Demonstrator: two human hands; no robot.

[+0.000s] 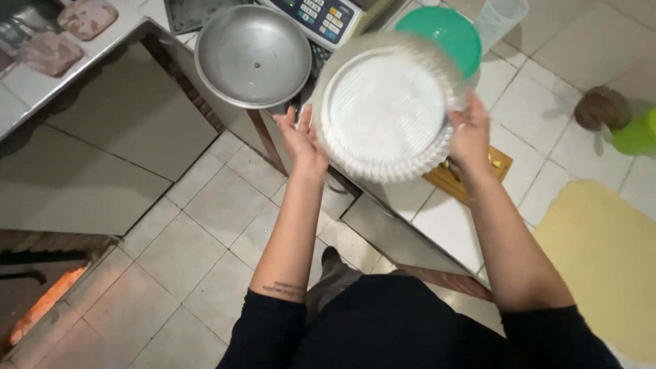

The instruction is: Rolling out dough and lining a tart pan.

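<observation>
Fingers of my left hand (301,140) and right hand (470,131) are clamping opposite rims of the clear ribbed plastic tray (384,108), which I am judging light, flexible and slippery.

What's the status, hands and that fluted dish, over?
Left hand and right hand grip opposite rims of the clear fluted dish, tilted above the counter. Steel scale pan and green bowl close behind.

A single head-worn camera looks steeply down from the person's own height, close over the forearms. The tiled floor (205,225) fills seven to nine o'clock, the tiled counter (533,89) runs from twelve to four o'clock, and the person's dark clothing sits at six o'clock.
</observation>
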